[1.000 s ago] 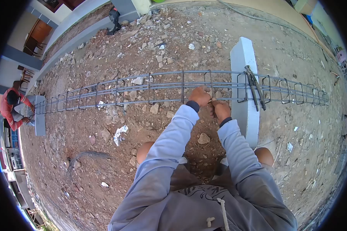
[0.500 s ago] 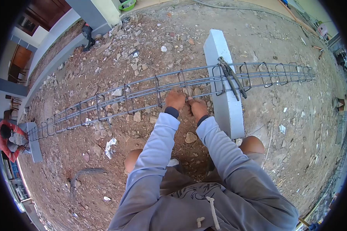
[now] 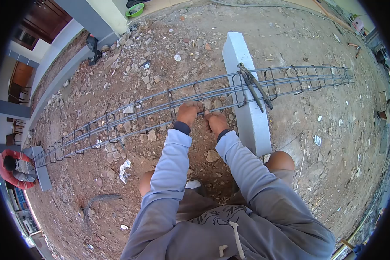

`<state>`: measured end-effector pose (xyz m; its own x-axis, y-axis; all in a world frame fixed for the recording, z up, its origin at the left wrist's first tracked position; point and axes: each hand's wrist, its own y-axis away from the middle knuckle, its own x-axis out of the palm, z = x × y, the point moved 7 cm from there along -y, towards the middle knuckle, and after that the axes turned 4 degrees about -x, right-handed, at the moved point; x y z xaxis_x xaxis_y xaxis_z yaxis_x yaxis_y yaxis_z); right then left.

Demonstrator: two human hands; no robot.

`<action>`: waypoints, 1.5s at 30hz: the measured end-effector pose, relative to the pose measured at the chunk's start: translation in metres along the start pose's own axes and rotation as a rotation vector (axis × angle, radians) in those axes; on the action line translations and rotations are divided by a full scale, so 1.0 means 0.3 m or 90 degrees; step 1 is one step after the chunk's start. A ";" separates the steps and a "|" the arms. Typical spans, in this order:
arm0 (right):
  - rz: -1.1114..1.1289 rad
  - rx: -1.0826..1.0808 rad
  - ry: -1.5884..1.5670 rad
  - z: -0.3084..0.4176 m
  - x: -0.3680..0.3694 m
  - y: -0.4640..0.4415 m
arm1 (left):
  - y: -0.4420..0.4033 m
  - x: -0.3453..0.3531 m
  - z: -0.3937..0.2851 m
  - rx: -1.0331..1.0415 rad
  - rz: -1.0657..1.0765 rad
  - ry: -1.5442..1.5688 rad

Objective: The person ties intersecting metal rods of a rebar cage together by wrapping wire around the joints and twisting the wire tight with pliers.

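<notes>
A long cage of steel rebar (image 3: 153,109) with square stirrups (image 3: 198,89) runs across in front of me. My left hand (image 3: 189,113) is closed at the cage's near bar, its fingertips around one stirrup. Close beside it on the right, my right hand (image 3: 216,122) pinches at that stirrup's lower corner. Whatever is between its fingertips is too small to make out. Dark pincers (image 3: 254,89) lie on the cage, over the pale block (image 3: 251,123) that supports it to the right of my hands.
At the far left another person in a red top (image 3: 14,167) crouches by the cage's other end, which rests on a second block (image 3: 43,173). A bundle of thin wire (image 3: 93,203) lies on stony ground. Near a pillar stands a green basin (image 3: 135,10).
My hands have drawn slightly apart at the stirrup. The view has shifted a little, and the person at the far left has bent lower. The pincers stay on the cage.
</notes>
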<state>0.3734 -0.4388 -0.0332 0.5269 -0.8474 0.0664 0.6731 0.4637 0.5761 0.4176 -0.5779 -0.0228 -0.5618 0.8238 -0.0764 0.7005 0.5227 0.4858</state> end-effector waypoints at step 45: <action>0.081 -0.382 1.066 0.264 -0.008 -0.023 | 0.231 0.039 -0.065 0.311 -0.158 -0.299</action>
<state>0.3264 -0.4603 0.0271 0.2418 0.1621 -0.9567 0.4668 0.8449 0.2612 0.4510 -0.5364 0.0269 -0.5579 0.6183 -0.5536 0.7558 0.6540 -0.0312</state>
